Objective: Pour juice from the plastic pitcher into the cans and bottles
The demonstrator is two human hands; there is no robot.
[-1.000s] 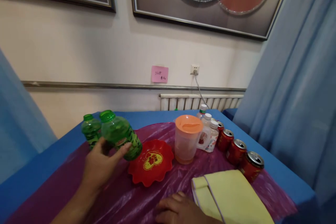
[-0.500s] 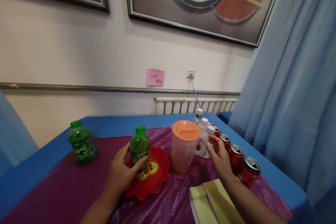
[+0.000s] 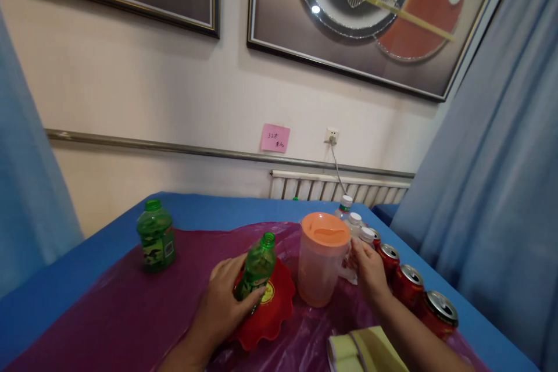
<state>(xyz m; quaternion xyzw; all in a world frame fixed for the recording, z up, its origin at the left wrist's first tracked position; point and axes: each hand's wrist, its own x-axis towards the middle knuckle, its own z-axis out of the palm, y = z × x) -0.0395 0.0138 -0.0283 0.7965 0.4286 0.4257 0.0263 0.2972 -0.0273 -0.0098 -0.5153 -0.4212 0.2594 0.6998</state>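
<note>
My left hand (image 3: 224,302) is wrapped round a green plastic bottle (image 3: 260,264) with no cap. The bottle leans to the right over a red scalloped plate (image 3: 276,322) with a yellow printed centre. Just right of the plate stands a clear plastic pitcher (image 3: 317,273) with an orange lid (image 3: 326,229). My right hand (image 3: 369,267) has its fingers closed at the pitcher's handle, which they partly hide. The pitcher is upright on the purple plastic sheet (image 3: 192,279).
Another green bottle (image 3: 156,238) stands at the left. Behind the pitcher are several clear bottles (image 3: 346,206) with white caps. A row of red cans (image 3: 408,283) lines the right side. A folded yellow cloth (image 3: 364,349) lies at the front, on the blue-covered table (image 3: 209,206).
The green bottle in my left hand has gone from upright to leaning right. My right hand has closed at the pitcher's handle. The camera view has shifted.
</note>
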